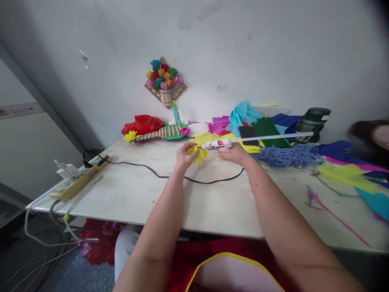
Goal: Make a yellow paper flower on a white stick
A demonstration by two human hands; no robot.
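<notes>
My left hand [185, 156] pinches a yellow crepe paper flower [199, 155] by its side, above the middle of the table. In my right hand [235, 155] is a white hot glue gun [216, 144], with its nozzle pointing left at the flower's centre. A long clear glue stick [273, 136] sticks out of the gun's back end to the right. Whether the nozzle touches the paper, I cannot tell. The fingers of my right hand are partly hidden behind the gun. A black cord [158, 173] runs across the table below my hands.
A yellowish power strip [80, 180] lies at the table's left edge. Against the wall rests a green guitar-shaped craft [172, 132]. Coloured crepe paper [243, 115], a phone [248, 135], blue paper shreds [287, 156] and a dark bottle [313, 121] stretch to the right. A person's head shows at far right.
</notes>
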